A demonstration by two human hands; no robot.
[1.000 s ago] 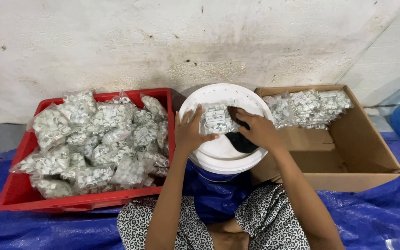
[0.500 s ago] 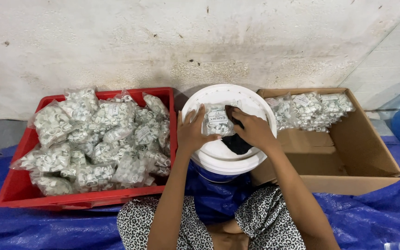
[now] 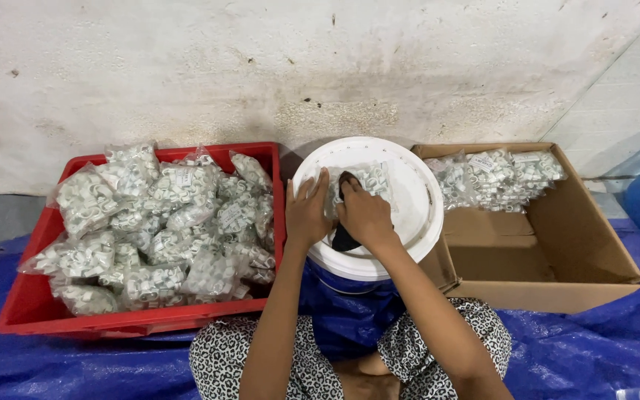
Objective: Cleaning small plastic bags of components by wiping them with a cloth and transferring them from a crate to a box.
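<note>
Flat on the white bucket lid (image 3: 409, 222) lies a clear bag of small white parts (image 3: 368, 180), pinned by both hands. Left hand (image 3: 307, 211) rests beside it, fingers spread flat; right hand (image 3: 363, 212) presses on it with fingers curled, over something black (image 3: 344, 238). Red crate (image 3: 27, 307) of similar bags sits left, cardboard box (image 3: 557, 252) right.
</note>
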